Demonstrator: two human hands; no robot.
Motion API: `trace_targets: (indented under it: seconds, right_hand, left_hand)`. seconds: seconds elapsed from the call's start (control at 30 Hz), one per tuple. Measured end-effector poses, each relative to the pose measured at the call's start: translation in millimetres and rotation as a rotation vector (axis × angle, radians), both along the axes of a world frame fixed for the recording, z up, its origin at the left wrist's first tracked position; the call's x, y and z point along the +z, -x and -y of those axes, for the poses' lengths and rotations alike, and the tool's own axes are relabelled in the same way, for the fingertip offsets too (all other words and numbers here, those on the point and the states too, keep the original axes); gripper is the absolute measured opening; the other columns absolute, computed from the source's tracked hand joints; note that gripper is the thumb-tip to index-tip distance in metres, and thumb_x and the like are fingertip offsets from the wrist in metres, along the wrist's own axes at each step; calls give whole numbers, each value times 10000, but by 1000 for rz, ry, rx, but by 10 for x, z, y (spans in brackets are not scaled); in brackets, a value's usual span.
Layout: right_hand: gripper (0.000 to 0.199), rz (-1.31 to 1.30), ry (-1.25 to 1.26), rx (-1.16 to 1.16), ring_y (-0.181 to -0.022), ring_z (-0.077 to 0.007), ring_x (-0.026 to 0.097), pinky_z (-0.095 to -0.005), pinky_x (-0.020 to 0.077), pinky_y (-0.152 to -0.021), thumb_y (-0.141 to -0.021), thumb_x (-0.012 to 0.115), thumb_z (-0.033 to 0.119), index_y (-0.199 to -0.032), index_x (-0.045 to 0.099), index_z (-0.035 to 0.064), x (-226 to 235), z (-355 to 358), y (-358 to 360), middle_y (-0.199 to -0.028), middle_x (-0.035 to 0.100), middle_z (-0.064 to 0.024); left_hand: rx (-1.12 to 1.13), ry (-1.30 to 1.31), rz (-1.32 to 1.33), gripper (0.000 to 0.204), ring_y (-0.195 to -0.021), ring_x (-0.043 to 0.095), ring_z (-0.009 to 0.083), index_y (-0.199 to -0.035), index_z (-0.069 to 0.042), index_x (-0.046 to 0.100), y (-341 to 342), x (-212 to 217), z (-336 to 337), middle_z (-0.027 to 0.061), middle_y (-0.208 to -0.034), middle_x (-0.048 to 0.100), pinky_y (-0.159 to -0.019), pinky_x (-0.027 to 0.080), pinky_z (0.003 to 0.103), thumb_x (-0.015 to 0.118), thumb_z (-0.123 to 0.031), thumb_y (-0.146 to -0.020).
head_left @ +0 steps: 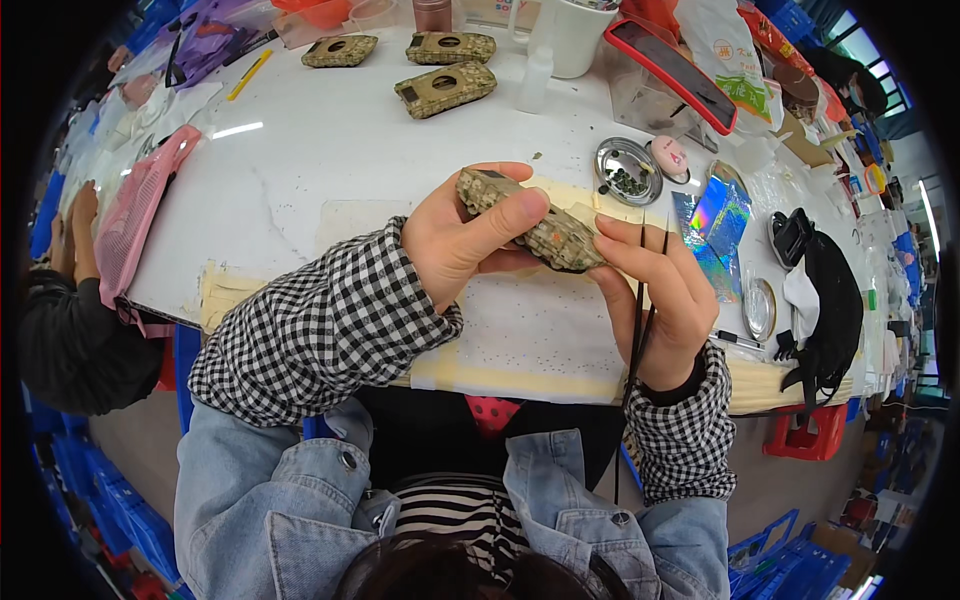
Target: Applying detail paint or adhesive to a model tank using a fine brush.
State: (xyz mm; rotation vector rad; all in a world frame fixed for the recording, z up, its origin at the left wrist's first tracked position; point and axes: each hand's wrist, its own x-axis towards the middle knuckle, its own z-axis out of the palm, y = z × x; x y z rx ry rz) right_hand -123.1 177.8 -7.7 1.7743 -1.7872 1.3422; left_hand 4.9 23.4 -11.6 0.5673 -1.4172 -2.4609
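Note:
My left hand (pixel 460 235) is closed round a camouflage-painted model tank hull (pixel 555 238), thumb across its side, above the table's middle. The hull is tilted, and a small orange mark shows on it. The fingertips of my right hand (pixel 660 290) touch the hull's right end. Two thin, dark, pointed tools (pixel 637 300) are held between my right fingers, points upward; I cannot tell whether they are fine brushes or one pair of tweezers. Just beyond my right hand stands a round metal dish (pixel 601 164) with small dark green parts.
Several similar hulls (pixel 445 90) lie at the back, near a white mug (pixel 575 40) and a small bottle (pixel 536 80). A red-cased phone (pixel 672 75) leans at back right. Holographic packets (pixel 715 235) and a black bag (pixel 835 300) lie right. Another person's arm (pixel 75 330) is at left.

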Motion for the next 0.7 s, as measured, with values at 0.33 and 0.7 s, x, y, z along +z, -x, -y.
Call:
trace_targets:
  seconds: [0.33,0.7]
  right_hand:
    - [288,-32,31,40,-802,-265,635,-313,519,-673,-623,732,-48,-892,636,-14,-27,6,4,-912,645,-153]
    - [368,-86,12,44,-874,-290,619,-341,506,-760,-675,769,122,-989,630,-8,85,-63,6,-976,639,-183]
  left_hand:
    - [-34,15,-17,587,-1009,580,201,-1252,2,378,-11,-27,6,122,-1131,525,-852,522,331,666,-296,-837]
    - [-75,-73,-228,587,-1110,526,243,-1331,-51,280,39,-73,142,123,-1208,473,-911,496,421,566,-324,-897]
